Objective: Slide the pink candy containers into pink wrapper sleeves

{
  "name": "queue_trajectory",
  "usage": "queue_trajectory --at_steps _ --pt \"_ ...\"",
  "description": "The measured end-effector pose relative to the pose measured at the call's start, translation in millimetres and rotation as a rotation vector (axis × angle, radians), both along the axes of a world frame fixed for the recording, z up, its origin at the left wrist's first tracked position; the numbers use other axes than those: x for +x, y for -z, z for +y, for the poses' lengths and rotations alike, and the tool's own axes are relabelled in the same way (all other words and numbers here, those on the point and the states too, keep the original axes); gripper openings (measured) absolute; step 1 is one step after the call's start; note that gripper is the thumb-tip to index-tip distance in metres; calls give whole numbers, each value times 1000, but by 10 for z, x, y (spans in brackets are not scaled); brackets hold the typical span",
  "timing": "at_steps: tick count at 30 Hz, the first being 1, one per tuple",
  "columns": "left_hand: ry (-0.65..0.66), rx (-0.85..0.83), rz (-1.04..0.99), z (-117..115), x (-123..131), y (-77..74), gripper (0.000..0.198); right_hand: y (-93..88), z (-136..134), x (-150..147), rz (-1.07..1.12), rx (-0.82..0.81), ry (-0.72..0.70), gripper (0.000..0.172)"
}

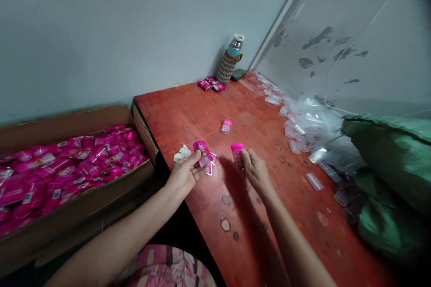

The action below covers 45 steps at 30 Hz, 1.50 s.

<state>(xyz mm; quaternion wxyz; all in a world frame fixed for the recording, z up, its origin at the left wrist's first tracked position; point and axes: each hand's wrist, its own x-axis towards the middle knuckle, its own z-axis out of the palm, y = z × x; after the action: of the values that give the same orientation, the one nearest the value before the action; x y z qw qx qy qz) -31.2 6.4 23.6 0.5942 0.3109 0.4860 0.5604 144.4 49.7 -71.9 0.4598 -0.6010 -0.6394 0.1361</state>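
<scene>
Fingers of the left hand [185,171] are pinched on a crinkly pink foil sachet [204,154]; a small pink-capped clear plastic vial [237,154], upright on the red wooden table [208,107], is gripped by the right hand [255,169] just beside it.

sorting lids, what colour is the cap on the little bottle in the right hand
Bright pink cap, seen in the head view.

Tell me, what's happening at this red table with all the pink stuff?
A person sits at a red table. Their left hand holds a pink packet, and their right hand grips a small pink-capped container standing on the table. Another such container lies further back. A cardboard box of pink packets sits on the left; clear plastic bags are piled on the right.
</scene>
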Motion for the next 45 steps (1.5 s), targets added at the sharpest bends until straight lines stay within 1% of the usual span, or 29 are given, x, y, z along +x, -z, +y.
queue_trajectory --at_steps 1,2,3,4,5,6,9,13,15,19,21,24,26,29,34,36,38,40,41,43,45 --pt "-4 -2 -19 2 15 9 34 -17 -190 -105 356 -1 -130 47" --pt "-8 0 -36 0 34 17 33 -34 -370 -214 625 -66 -278 48" --pt "-8 7 -51 -4 56 25 31 -47 -529 -321 840 -154 -390 50" --pt "-8 20 -64 -11 81 33 30 -55 -658 -422 994 -173 -482 50" --pt "-6 35 -74 -19 107 43 28 -55 -755 -511 1092 -145 -534 48" --pt "0 46 -86 -28 133 53 27 -49 -821 -586 1134 -117 -553 47" --pt "19 57 -123 -55 208 89 26 -9 -885 -714 1155 -60 -524 43" --pt "40 93 -115 -81 262 131 26 20 -871 -752 1199 -41 -520 42" --pt "63 134 -59 -87 261 145 26 14 -862 -761 1241 -48 -536 41" --pt "145 203 87 -84 211 149 32 4 -837 -790 1299 -68 -578 42" --pt "204 214 117 -79 183 134 33 12 -827 -805 1272 -52 -587 41" --pt "282 221 149 -76 161 104 35 35 -824 -827 1224 -22 -537 40" --pt "294 208 171 -77 159 94 37 52 -826 -846 1202 -6 -505 39" --pt "325 190 212 -80 161 106 38 71 -826 -878 1198 27 -492 36" --pt "375 231 274 -65 148 141 38 77 -818 -884 1104 53 -439 36" --pt "391 231 319 -47 136 127 38 67 -814 -860 1114 47 -481 37" --pt "407 224 381 -30 125 94 38 60 -810 -834 1194 18 -577 39" --pt "404 267 510 -25 120 58 37 64 -808 -823 1284 -12 -641 39" --pt "394 303 580 -28 121 45 36 70 -809 -826 1304 -14 -626 39" --pt "383 321 631 -43 130 44 37 85 -813 -843 1278 22 -522 37" --pt "384 243 512 -63 143 75 38 93 -817 -860 1208 79 -425 34"
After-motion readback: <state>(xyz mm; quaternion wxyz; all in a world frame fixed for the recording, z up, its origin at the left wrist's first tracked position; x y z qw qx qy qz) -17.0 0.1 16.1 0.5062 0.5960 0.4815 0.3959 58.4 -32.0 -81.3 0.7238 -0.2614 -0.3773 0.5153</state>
